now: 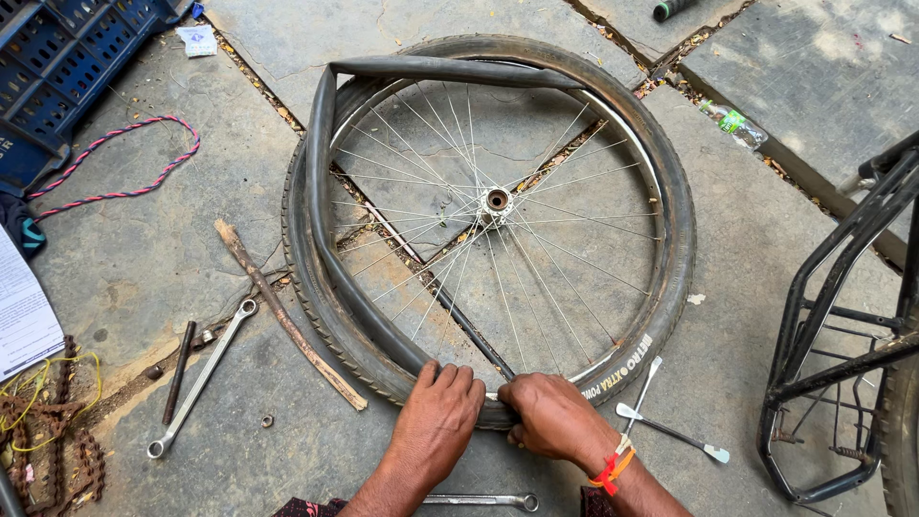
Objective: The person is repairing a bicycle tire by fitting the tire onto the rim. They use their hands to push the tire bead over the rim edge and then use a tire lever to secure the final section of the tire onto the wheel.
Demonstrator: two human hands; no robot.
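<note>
— What's the biggest thing in front of you?

— The stone floor [785, 258]. On it lies the wheel [497, 200], flat, its tyre [676, 239] round the rim. The tube [321, 182] hangs half out of the tyre along the top and left side.

— Where are your hands?

— Both at the near edge of the wheel. My left hand [438, 416] lies flat on the tyre, fingers spread over it where the tube runs in. My right hand [550, 416] is just beside it, its grip curled tight on the tyre edge; I can't tell what else the fingers pinch.

— And around you?

— A bike rack [842, 316] stands at the right, a blue crate [57, 67] at the top left. A pink cord [124, 158] lies near the crate, a chain [67, 450] at the lower left. A stick [282, 311] touches the tyre's left side, a long spanner [201, 378] beside it. Two tyre levers [665, 426] lie crossed just right of my right wrist. Another spanner [479, 499] lies between my forearms.
</note>
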